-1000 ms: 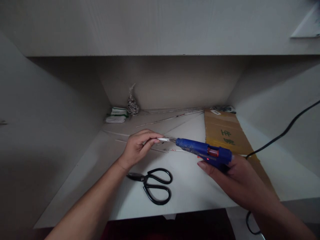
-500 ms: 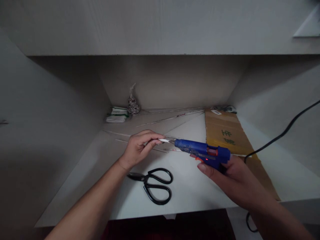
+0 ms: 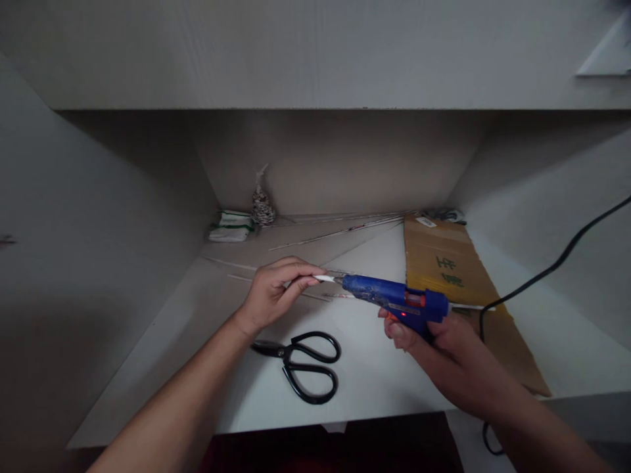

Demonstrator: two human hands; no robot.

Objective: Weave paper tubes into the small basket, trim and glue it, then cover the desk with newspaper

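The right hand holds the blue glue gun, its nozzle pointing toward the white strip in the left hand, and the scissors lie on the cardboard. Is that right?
Not quite: the scissors lie on the white surface, left of the cardboard, as the head view shows. The right hand does hold the glue gun, pointed toward the strip in the left hand.

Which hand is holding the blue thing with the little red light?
The right hand grips that blue glue gun; the left hand pinches a slim white piece instead.
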